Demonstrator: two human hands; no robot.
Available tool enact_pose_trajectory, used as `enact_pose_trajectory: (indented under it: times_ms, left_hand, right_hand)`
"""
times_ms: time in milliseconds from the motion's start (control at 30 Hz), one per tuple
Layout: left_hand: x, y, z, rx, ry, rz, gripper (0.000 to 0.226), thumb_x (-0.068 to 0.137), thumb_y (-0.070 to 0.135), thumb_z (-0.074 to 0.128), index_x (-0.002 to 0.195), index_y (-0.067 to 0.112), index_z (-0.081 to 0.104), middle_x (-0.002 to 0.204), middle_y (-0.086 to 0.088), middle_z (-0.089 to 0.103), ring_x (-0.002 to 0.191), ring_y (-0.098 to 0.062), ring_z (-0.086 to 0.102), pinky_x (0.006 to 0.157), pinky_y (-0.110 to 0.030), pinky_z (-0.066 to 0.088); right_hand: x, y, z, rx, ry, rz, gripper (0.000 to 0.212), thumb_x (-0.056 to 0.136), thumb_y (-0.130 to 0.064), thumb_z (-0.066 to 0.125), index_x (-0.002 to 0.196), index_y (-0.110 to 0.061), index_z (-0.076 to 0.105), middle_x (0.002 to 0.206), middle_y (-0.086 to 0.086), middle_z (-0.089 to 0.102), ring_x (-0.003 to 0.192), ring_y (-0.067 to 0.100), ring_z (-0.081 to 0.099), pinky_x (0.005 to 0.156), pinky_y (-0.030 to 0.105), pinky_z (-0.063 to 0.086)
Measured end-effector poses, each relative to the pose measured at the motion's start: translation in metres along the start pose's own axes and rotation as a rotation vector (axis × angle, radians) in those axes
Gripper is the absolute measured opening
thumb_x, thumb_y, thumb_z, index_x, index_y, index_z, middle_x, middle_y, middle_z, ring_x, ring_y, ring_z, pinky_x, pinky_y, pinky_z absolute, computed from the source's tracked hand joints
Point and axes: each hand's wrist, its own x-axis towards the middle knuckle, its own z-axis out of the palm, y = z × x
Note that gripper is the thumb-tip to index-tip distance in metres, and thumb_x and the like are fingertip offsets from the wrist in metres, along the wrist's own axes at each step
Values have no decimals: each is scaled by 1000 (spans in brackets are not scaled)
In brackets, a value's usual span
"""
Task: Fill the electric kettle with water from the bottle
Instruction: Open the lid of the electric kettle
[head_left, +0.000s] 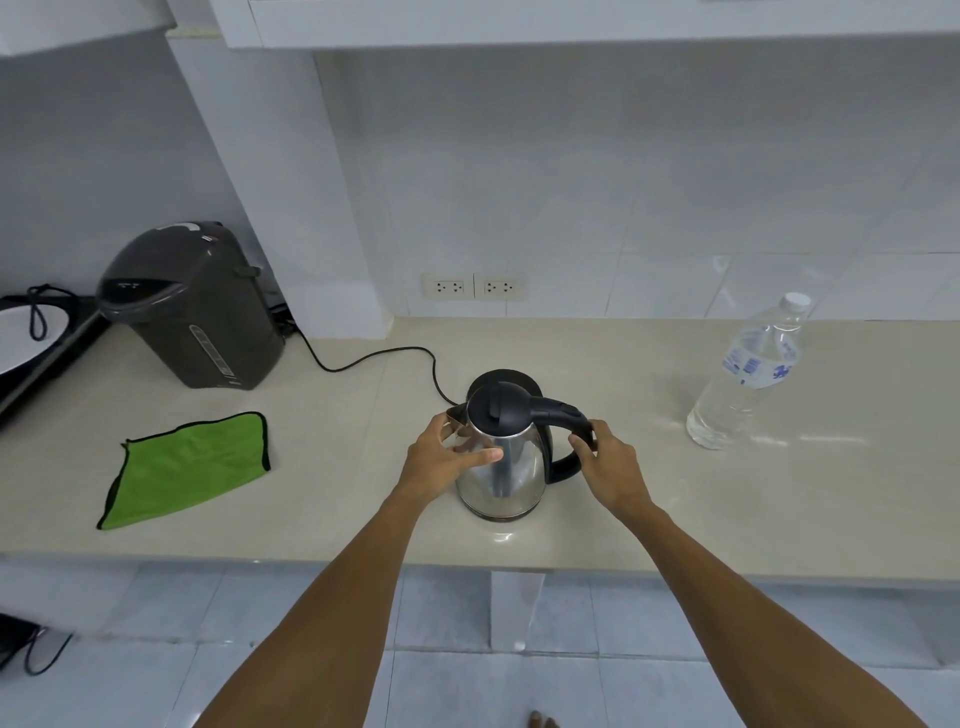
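Near the front edge of the pale, glossy stone counter (727, 509) stands the rounded stainless-steel electric kettle (511, 462), upright on its long axis, black plastic lid shut, its short spout pointing left and its curved black handle pointing right. Behind it lies a round black base (511, 375) with a thin black cord (374, 358) trailing off to the left. The left hand (444, 457) is spread against the shiny wall of the kettle just under the spout, thumb laid across the front. The right hand (610, 467) is curled round the outer bend of the handle, fingers closed upon it. Well to the right stands a tall clear plastic water bottle (748, 379), white cap on, blue label. Left lies a square green microfibre cloth (189, 467), black-edged, and further back a squat dark grey thermo pot (192, 306).
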Motion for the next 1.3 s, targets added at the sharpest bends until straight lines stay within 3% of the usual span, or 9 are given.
enact_pose_trajectory:
  times_ms: [133, 267, 600, 767, 867, 967, 1133, 1200, 1300]
  left_hand:
    - [-1, 0, 0, -1, -5, 7, 82, 70, 35, 100, 139, 30, 55, 142, 4, 64, 120, -17, 69, 110, -41, 54]
    - [-4, 2, 0, 19, -12, 23, 77, 73, 34, 99, 135, 34, 53, 133, 9, 64, 112, -12, 69, 89, -21, 48]
    - [-1, -8, 0, 82, 11, 46, 82, 70, 47, 98, 136, 37, 52, 126, 15, 65, 124, -16, 68, 111, -41, 53]
    - [-1, -9, -2, 88, 8, 56, 87, 68, 49, 98, 141, 31, 53, 127, 12, 68, 124, -17, 69, 112, -45, 54]
    - [-2, -8, -1, 95, 9, 58, 88, 68, 51, 98, 142, 30, 53, 131, 10, 68, 125, -18, 69, 112, -46, 53]
    - [-2, -8, -2, 102, 12, 60, 86, 67, 54, 97, 138, 33, 54, 128, 13, 68, 125, -17, 69, 111, -47, 54]
    - [-4, -8, -4, 129, 25, 43, 100, 57, 67, 95, 142, 36, 53, 126, 19, 65, 127, -18, 68, 110, -49, 54]
    - [-5, -6, -5, 135, 30, 39, 101, 55, 68, 95, 142, 36, 53, 126, 21, 65, 127, -17, 68, 109, -49, 54]
    - [-7, -2, -5, 162, 31, 36, 101, 62, 63, 96, 147, 32, 51, 143, 12, 66, 130, -19, 66, 110, -47, 53]
  right_hand:
    - [-1, 1, 1, -5, -1, 4, 33, 105, -29, 52, 131, -8, 54, 94, 8, 62, 87, 29, 62, 76, 37, 50]
    - [-2, 1, 2, -2, 6, 17, 34, 105, -29, 52, 131, -7, 54, 93, 8, 62, 85, 28, 60, 76, 37, 50]
    - [-3, -3, 0, 6, -21, 81, 38, 104, -32, 53, 135, -10, 53, 104, 13, 68, 88, 27, 59, 78, 34, 46]
    - [6, -14, -20, -82, -214, 138, 47, 99, -33, 57, 143, -16, 47, 121, 10, 66, 117, 31, 60, 88, 33, 42]
    - [12, -24, -32, -166, -268, 169, 65, 98, -29, 56, 156, -13, 33, 143, 15, 57, 133, 34, 51, 100, 36, 41]
    - [16, -44, -37, -204, -189, 168, 67, 96, -26, 55, 157, -14, 31, 139, 18, 57, 125, 35, 57, 101, 40, 46]
    - [11, -95, -27, -356, 34, -11, 52, 95, -25, 51, 146, -13, 45, 135, 11, 63, 122, 35, 58, 93, 44, 48]
    - [7, -115, -16, -383, 57, -104, 48, 97, -33, 52, 141, -14, 50, 132, 9, 64, 121, 33, 59, 91, 44, 49]
    - [3, -136, 6, -469, 40, -205, 50, 98, -47, 52, 136, -14, 54, 125, 10, 65, 117, 34, 60, 86, 45, 51]
